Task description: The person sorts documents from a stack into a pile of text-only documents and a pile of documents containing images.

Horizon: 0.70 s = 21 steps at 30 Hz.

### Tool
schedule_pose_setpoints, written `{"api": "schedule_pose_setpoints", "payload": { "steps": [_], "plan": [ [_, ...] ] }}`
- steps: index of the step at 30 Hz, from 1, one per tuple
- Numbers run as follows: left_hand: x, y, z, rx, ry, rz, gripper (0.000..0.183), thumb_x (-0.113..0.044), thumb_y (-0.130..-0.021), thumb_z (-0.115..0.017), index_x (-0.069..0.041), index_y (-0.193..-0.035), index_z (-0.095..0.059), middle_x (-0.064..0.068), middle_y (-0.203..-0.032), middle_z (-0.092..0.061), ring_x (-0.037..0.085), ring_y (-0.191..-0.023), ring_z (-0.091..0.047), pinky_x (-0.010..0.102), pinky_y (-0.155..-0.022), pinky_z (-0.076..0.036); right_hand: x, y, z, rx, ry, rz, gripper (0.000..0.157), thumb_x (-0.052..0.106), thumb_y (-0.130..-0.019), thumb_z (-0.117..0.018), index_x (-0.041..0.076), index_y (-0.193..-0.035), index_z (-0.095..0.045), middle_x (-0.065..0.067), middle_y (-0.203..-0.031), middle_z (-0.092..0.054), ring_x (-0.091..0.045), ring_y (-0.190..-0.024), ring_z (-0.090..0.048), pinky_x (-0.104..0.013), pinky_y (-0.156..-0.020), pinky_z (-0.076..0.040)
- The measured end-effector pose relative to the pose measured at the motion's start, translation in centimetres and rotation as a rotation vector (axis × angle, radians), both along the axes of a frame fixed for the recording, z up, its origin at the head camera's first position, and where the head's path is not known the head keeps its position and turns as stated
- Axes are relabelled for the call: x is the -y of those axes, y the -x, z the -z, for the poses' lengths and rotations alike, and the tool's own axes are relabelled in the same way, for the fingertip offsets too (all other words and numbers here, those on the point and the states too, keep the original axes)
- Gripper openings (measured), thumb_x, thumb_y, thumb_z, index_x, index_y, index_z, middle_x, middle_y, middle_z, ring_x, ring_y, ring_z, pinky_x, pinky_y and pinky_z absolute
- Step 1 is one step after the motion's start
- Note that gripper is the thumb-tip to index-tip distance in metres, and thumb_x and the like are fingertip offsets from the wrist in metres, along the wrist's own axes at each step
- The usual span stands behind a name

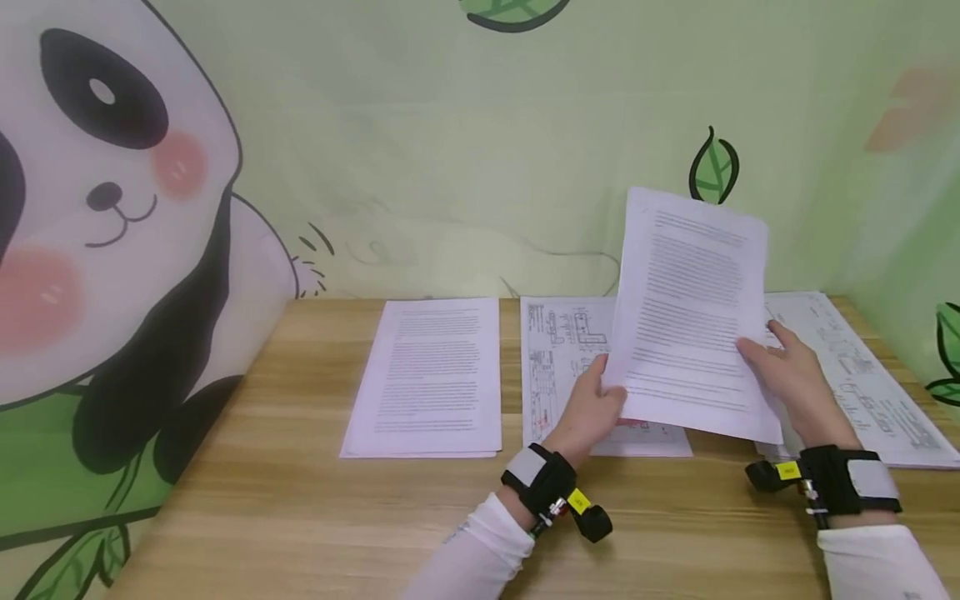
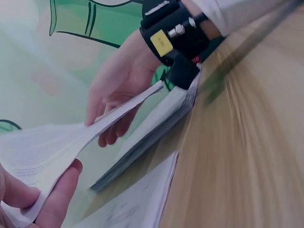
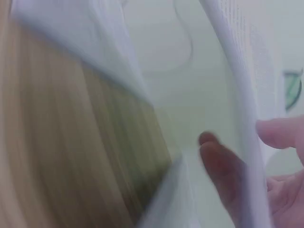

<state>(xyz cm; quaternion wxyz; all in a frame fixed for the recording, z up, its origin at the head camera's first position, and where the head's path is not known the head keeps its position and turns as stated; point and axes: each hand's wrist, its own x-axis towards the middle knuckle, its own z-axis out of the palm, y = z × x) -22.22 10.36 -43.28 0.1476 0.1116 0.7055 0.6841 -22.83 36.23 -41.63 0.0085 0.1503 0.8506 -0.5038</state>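
Both hands hold a thin sheaf of text-printed paper [image 1: 690,308] tilted up above the table, its text side facing me. My left hand [image 1: 588,417] pinches the lower left edge, thumb on the front; the left wrist view shows the fingers [image 2: 59,202] behind the sheets. At the right edge, my right hand [image 1: 802,387] has its thumb on the front and its fingers behind, as the blurred right wrist view also shows around the paper [image 3: 247,104]. Under the sheaf, and partly hidden by it, lie sheets with technical drawings [image 1: 555,367].
To the left lies a separate stack of text pages [image 1: 435,383]. A thicker stack of drawing sheets [image 1: 862,383] sits at the right, partly covered by the right hand and sheaf. The wooden table [image 1: 300,517] ends at a green fabric backdrop [image 1: 420,167] with a printed panda.
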Motion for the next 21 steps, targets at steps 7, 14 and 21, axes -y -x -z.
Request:
{"api": "schedule_pose_setpoints", "payload": {
  "steps": [7, 14, 21],
  "plan": [
    [4.4, 0.2, -1.4, -0.056, -0.016, -0.016, 0.045, -0.013, -0.096, -0.042, -0.036, -0.135, -0.037, -0.007, -0.122, -0.059, 0.01, -0.104, -0.059, 0.042, -0.098, -0.044, 4.3, 0.2, -0.5, -0.117, 0.142, -0.009, 0.078, 0.06, -0.087, -0.043, 0.021, -0.15, -0.018, -0.001, -0.119, -0.054, -0.008, -0.091, -0.06, -0.02, -0.066, -0.053],
    [8.4, 0.3, -2.4, -0.048, -0.021, 0.03, 0.046, -0.015, -0.098, -0.039, -0.043, -0.134, -0.033, -0.007, -0.124, -0.059, 0.014, -0.107, -0.059, 0.041, -0.094, -0.044, 7.9, -0.9, -2.0, -0.224, 0.454, -0.086, 0.065, 0.044, -0.09, -0.05, 0.022, -0.147, -0.027, 0.01, -0.11, -0.059, 0.002, -0.087, -0.065, -0.016, -0.067, -0.057],
    [11.8, 0.7, -3.3, -0.101, 0.053, 0.013, 0.044, -0.012, -0.095, -0.046, -0.031, -0.135, -0.042, 0.003, -0.122, -0.063, 0.019, -0.104, -0.063, 0.046, -0.088, -0.053, 9.5, 0.1, 0.7, -0.372, 0.488, -0.107, 0.056, 0.038, -0.092, -0.051, 0.027, -0.144, -0.033, -0.006, -0.136, -0.053, -0.005, -0.099, -0.065, -0.017, -0.072, -0.057]
  ]
}}
